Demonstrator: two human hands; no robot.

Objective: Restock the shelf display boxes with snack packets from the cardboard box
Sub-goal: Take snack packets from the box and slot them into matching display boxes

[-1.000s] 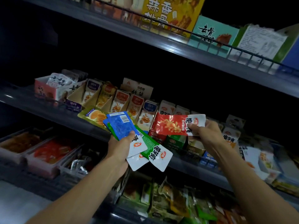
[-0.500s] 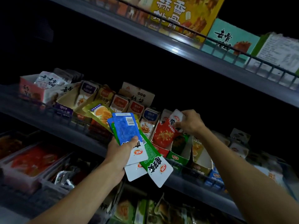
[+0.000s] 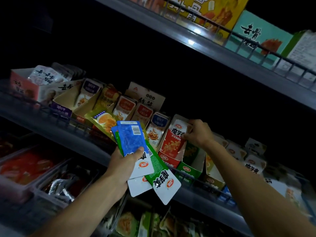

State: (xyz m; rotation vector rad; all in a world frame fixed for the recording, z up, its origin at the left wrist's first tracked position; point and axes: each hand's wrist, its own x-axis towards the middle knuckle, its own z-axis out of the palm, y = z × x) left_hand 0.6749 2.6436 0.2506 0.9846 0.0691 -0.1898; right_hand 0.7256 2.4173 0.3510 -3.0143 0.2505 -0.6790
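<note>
pinching red packet (image 3: 174, 139) in red box (image 3: 168, 159)

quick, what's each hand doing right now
Left hand: grips a fanned stack of blue, green and white foil snack packets.
Right hand: pinches a red-and-white snack packet in the red display box.

Blue packet (image 3: 130, 139) in the left hand (image 3: 122, 166): mottled blue, white barcode label, white lower end with a red logo; green packet (image 3: 161, 175) beneath it: green, white end, dark characters; red packet (image 3: 174, 139) at the right hand (image 3: 198, 132): white top, red body, orange snack print; red display box (image 3: 168, 159) below it: red, white interior; green display box (image 3: 189, 168) beside it: green.
</note>
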